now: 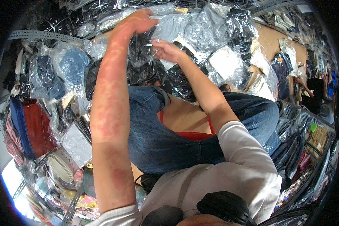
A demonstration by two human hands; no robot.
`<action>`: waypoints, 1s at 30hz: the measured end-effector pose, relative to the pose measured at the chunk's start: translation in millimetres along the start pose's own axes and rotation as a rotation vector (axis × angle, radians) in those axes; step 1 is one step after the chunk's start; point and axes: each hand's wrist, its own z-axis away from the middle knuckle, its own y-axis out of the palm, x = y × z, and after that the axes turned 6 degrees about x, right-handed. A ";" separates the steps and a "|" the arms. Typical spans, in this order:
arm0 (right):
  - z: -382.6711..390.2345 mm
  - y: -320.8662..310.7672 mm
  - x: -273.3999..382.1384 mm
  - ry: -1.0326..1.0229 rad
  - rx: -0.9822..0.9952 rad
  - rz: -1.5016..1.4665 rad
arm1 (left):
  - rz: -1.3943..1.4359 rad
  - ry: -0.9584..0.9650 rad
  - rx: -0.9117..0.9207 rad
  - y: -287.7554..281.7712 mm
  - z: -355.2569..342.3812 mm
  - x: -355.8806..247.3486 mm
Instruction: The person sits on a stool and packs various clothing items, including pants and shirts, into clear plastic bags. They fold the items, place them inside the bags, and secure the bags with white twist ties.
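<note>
L hand point(142, 22) half-curled, R hand point(168, 51) loosely bent, can't tell grip; slick dark bag point(140, 49) btwn could slip if pinched lightly.

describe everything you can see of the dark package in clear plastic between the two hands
The dark package in shiny clear plastic looks soft, its film crinkled and streaked with white glare; what is inside cannot be made out. It lies among other wrapped bundles, beyond the blue denim trousers. The bare left hand is at its far end and the bare right hand by its right side; whether either grips it is unclear. Its full outline blends into the dark wrapping around it.
</note>
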 end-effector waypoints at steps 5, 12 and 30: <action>2.6 -52.0 -2.5 -0.133 -0.486 1.116 | -0.013 -0.073 0.106 -0.2 1.1 -11.1; 58.6 -154.7 42.3 -0.443 -1.340 1.365 | -0.018 -0.073 0.077 8.2 3.8 -4.8; 96.3 -182.1 57.5 -0.594 -1.027 0.924 | -0.016 -0.096 0.185 8.5 -2.5 -21.6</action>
